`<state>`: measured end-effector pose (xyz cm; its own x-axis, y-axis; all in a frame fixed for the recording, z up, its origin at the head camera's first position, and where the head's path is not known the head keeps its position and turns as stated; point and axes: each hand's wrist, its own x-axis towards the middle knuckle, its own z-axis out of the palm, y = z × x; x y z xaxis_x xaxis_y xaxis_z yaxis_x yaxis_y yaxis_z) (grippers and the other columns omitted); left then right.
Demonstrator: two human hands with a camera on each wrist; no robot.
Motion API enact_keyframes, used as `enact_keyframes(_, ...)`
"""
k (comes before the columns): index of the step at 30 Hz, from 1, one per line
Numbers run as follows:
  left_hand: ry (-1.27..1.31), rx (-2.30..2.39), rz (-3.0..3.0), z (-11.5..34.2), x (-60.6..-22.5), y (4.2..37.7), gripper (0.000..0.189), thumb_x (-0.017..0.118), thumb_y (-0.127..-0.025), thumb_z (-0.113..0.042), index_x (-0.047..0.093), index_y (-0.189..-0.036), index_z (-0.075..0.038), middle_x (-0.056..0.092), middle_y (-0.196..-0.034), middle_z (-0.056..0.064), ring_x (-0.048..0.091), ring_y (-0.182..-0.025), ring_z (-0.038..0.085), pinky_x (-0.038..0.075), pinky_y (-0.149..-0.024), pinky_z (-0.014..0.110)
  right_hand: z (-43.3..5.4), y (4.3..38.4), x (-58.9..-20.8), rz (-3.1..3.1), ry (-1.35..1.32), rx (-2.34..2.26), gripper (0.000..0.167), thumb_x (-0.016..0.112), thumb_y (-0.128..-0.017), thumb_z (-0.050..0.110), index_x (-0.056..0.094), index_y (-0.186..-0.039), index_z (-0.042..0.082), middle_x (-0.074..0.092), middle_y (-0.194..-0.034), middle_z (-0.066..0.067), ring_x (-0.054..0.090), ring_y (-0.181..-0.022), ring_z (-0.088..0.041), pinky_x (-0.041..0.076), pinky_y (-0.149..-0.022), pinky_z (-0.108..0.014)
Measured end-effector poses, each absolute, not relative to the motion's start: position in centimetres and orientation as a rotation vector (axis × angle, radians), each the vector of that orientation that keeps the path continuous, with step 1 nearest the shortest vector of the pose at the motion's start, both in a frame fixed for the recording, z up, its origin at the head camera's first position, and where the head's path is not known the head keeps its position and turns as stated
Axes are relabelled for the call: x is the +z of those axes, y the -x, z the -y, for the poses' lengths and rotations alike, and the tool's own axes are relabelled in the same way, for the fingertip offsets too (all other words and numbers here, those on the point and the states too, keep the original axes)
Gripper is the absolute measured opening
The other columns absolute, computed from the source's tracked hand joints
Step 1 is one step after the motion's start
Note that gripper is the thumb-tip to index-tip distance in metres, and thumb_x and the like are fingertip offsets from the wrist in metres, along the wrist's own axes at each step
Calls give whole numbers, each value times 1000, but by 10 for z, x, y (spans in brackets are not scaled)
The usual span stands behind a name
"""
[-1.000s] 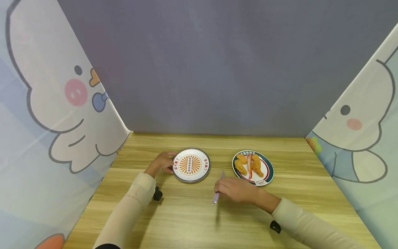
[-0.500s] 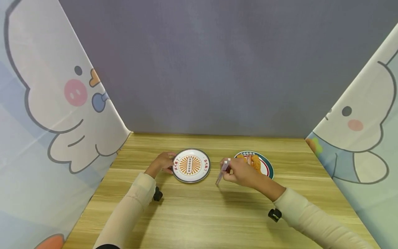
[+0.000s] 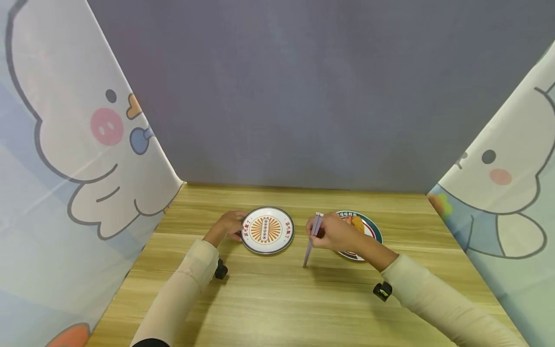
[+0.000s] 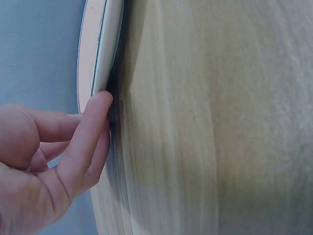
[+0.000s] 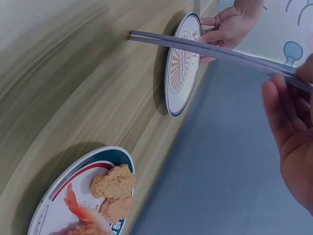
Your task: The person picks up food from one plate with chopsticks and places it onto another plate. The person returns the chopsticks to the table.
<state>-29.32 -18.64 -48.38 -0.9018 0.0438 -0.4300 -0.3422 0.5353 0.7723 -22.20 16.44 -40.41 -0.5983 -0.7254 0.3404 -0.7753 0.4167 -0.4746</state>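
My left hand [image 3: 228,225] pinches the left rim of a white plate [image 3: 286,239] printed with an orange sunburst. In the left wrist view its fingertips [image 4: 99,103] lie right at the plate's edge, on the tabletop. To the right, my right hand [image 3: 334,233] grips a pair of lilac chopsticks [image 3: 309,248], their tips together and pointing down toward the table between the two plates. Behind that hand, partly covered by it, is a green-rimmed plate [image 3: 378,234]. The right wrist view shows fried chicken pieces [image 5: 113,182] and an orange-red shrimp [image 5: 80,210] on it.
Both plates stand on a wood-grain table [image 3: 269,303], toward its back edge. A grey-blue cloth wall [image 3: 277,96] rises behind the table. Cartoon-printed cloth walls [image 3: 86,202] close in its left and right sides.
My right hand has moved up and turned the chopsticks from lying nearly flat to slanting tips-down, covering part of the food plate. The left hand and its plate have stayed put.
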Motion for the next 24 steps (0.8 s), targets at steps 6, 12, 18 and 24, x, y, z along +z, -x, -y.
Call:
enact_keyframes(6,240,1333,-2376,186,-485,293,64,56,-91,10,46,-152,-9,66,-101,19,70,-73,22,68,-63,33,-163,223,-401,2655,-1465,820,14,71,-87,13,61,-83,21,55,-65,17,43,-56,10,40,-48,-11)
enact_keyframes(12,239,1339,-2383,186,-484,292,64,55,-92,10,45,-153,-9,66,-103,21,71,-74,23,68,-64,33,-162,223,-393,2661,-1497,745,18,76,-86,16,60,-80,21,52,-65,19,39,-56,9,35,-48,-10)
enact_keyframes(18,245,1346,-2374,186,-483,292,65,55,-92,10,45,-153,-9,66,-106,22,71,-76,24,68,-65,34,-162,224,-391,2695,-1499,784,19,75,-86,15,60,-78,20,49,-64,18,38,-55,8,32,-48,-10)
enact_keyframes(24,232,1336,-2378,186,-483,292,64,56,-92,9,45,-153,-8,66,-103,22,71,-76,24,68,-64,34,-166,227,-394,2693,-1457,895,13,68,-92,9,63,-85,18,55,-70,14,40,-57,6,34,-47,-13)
